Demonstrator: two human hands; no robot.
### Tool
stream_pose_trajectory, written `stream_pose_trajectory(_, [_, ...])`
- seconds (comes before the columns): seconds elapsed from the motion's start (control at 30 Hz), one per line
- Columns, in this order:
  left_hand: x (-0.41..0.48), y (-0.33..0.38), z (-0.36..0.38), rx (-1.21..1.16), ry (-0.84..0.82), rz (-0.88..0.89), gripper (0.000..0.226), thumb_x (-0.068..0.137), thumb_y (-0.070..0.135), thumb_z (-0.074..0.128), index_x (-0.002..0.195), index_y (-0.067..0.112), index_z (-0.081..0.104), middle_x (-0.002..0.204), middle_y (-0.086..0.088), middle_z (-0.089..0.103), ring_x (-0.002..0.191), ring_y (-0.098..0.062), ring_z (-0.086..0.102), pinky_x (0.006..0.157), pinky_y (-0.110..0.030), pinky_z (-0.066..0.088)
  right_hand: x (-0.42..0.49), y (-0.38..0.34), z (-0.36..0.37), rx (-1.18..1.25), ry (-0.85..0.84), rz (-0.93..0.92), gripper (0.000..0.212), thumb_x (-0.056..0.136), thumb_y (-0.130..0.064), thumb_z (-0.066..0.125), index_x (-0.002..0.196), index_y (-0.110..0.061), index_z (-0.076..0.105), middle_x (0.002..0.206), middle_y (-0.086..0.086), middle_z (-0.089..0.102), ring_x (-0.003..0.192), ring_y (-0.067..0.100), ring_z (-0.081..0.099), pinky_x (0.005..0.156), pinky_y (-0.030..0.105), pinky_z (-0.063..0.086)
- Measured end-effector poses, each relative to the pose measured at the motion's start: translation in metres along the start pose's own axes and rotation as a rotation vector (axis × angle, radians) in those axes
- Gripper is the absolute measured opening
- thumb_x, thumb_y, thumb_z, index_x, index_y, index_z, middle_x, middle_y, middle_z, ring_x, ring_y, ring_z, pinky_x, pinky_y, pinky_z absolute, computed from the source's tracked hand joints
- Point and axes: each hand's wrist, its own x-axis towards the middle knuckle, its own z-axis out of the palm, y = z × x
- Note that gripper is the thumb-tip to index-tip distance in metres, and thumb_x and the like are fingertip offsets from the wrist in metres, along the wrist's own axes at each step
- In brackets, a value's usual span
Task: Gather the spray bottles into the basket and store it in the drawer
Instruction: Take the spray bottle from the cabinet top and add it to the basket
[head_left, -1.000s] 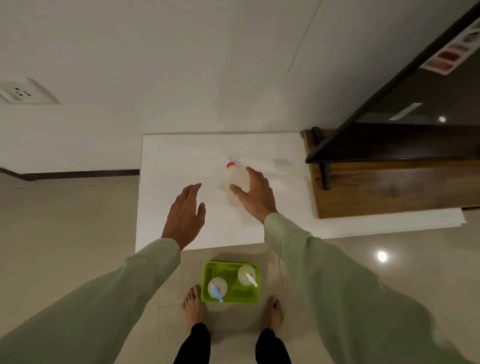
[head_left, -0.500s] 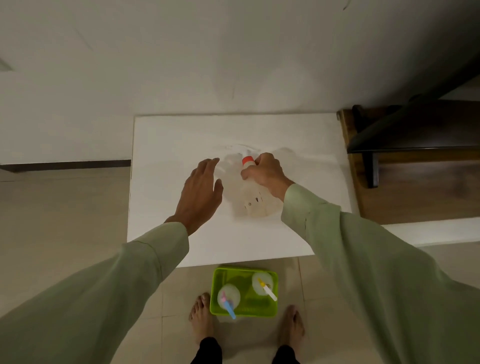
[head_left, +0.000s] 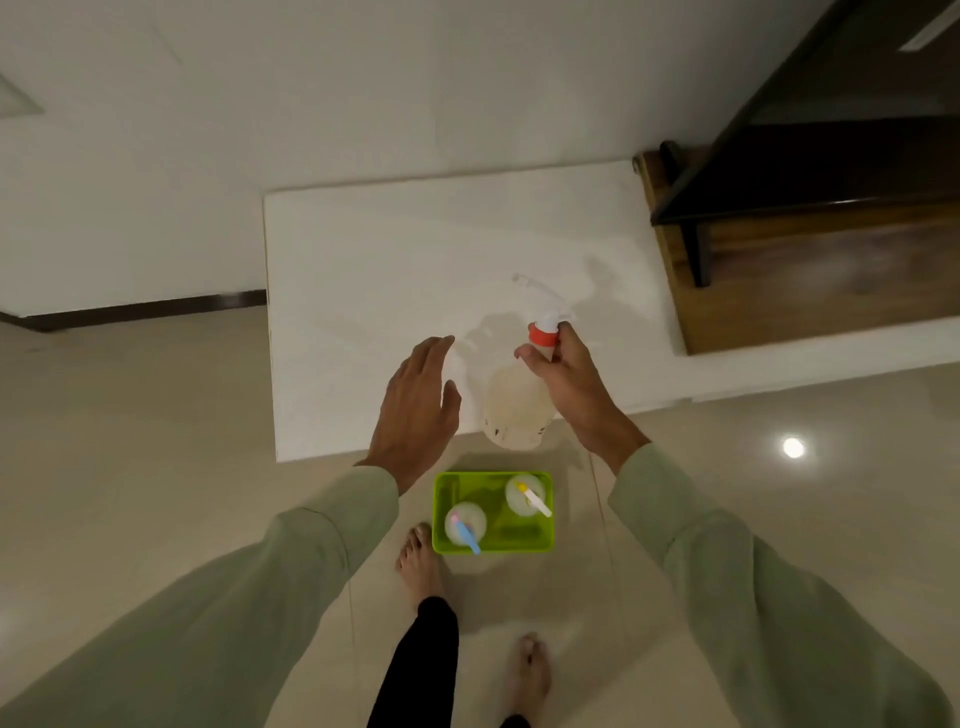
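Note:
My right hand (head_left: 571, 384) grips the neck of a clear spray bottle (head_left: 514, 410) with a red collar and white nozzle, held in the air over the near edge of the white table (head_left: 395, 270). My left hand (head_left: 415, 410) hovers open just left of the bottle, not touching it. On the floor below stands a green basket (head_left: 519, 540). Two spray bottles stand upright in it: one with a blue and pink nozzle (head_left: 465, 525) at front left, one with a yellow and white nozzle (head_left: 525, 493) at back right.
A dark wooden cabinet (head_left: 810, 270) stands right of the table. My bare feet (head_left: 418, 564) are on the tiled floor beside and behind the basket. A white wall runs behind the table.
My right hand closed on the bottle's neck, lifted it off the table and brought it toward the near edge, above the basket. My left hand followed alongside, still open.

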Motion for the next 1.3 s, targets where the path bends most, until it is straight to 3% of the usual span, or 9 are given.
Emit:
stream_pose_trajectory(0.07, [-0.026,0.004,0.013,0.009,0.004,-0.006,0.053,0.095,0.008,0.047,0.147,0.010,0.037,0.149,-0.007,0.042,0.137,-0.024,0.042,0.114,-0.036,0.035,-0.030,0.024,-0.008,0.006,0.011,-0.005,0.026,0.096,-0.013,0.064,0.122,-0.008,0.060,0.120,0.017,0.069,0.116,0.030,0.064,0.104,0.044,0.049])
stream_pose_trajectory(0.17, [-0.066,0.007,0.036,0.025,-0.015,-0.004,0.053,0.094,0.007,0.047,0.146,0.009,0.038,0.148,-0.008,0.043,0.136,-0.025,0.043,0.113,-0.036,0.035,-0.068,0.062,-0.017,-0.012,0.067,-0.022,0.026,0.086,-0.008,0.075,0.112,-0.005,0.070,0.109,0.012,0.075,0.106,0.027,0.069,0.098,0.043,0.054])
stream_pose_trajectory(0.3, [-0.119,0.006,0.072,0.042,-0.074,-0.034,0.053,0.094,0.009,0.047,0.147,0.011,0.037,0.149,-0.006,0.042,0.136,-0.025,0.043,0.114,-0.037,0.035,-0.116,0.116,-0.023,0.011,0.183,-0.019,0.026,0.074,-0.012,0.085,0.094,-0.021,0.073,0.079,-0.017,0.072,0.073,-0.004,0.065,0.071,0.015,0.048])
stream_pose_trajectory(0.4, [-0.145,-0.001,0.097,0.027,-0.101,-0.071,0.053,0.095,0.011,0.048,0.147,0.013,0.037,0.149,-0.005,0.042,0.137,-0.024,0.042,0.114,-0.037,0.035,-0.137,0.155,-0.017,-0.027,0.232,-0.027,0.034,0.067,-0.016,0.088,0.077,-0.037,0.063,0.069,-0.027,0.067,0.066,-0.006,0.060,0.059,0.007,0.041])
stream_pose_trajectory(0.67, [-0.169,-0.067,0.166,0.025,-0.140,-0.100,0.050,0.095,0.009,0.050,0.144,0.011,0.041,0.145,-0.007,0.045,0.132,-0.026,0.046,0.111,-0.038,0.038,-0.132,0.290,0.032,-0.133,0.315,0.037,0.029,0.070,-0.014,0.086,0.093,-0.016,0.068,0.078,-0.003,0.068,0.072,0.014,0.060,0.066,0.026,0.047])
stream_pose_trajectory(0.9, [-0.164,-0.143,0.220,0.062,-0.121,-0.075,0.050,0.097,0.011,0.050,0.145,0.010,0.038,0.146,-0.009,0.044,0.134,-0.026,0.044,0.112,-0.039,0.038,-0.100,0.387,0.071,-0.202,0.450,-0.066,0.022,0.079,-0.007,0.081,0.099,-0.009,0.072,0.087,0.009,0.073,0.078,0.024,0.068,0.072,0.035,0.055])
stream_pose_trajectory(1.07, [-0.162,-0.167,0.248,0.045,-0.111,-0.113,0.054,0.097,0.013,0.051,0.148,0.010,0.034,0.148,-0.009,0.041,0.135,-0.025,0.043,0.111,-0.034,0.037,-0.086,0.418,0.092,-0.241,0.443,-0.094,0.025,0.082,-0.009,0.079,0.105,-0.010,0.071,0.090,0.007,0.073,0.085,0.030,0.067,0.075,0.040,0.056])
stream_pose_trajectory(1.2, [-0.163,-0.180,0.262,0.043,-0.114,-0.129,0.054,0.097,0.015,0.053,0.147,0.008,0.034,0.145,-0.009,0.044,0.131,-0.025,0.047,0.103,-0.024,0.032,-0.075,0.427,0.106,-0.312,0.436,-0.118,0.018,0.084,-0.007,0.076,0.100,-0.009,0.068,0.088,0.006,0.069,0.084,0.027,0.063,0.074,0.039,0.053])
stream_pose_trajectory(1.3, [-0.165,-0.190,0.270,0.041,-0.118,-0.132,0.053,0.097,0.015,0.054,0.146,0.007,0.035,0.144,-0.009,0.045,0.129,-0.025,0.049,0.102,-0.025,0.034,-0.066,0.433,0.114,-0.374,0.379,-0.123,0.015,0.085,-0.006,0.073,0.098,-0.007,0.066,0.090,0.008,0.068,0.087,0.030,0.060,0.076,0.040,0.050])
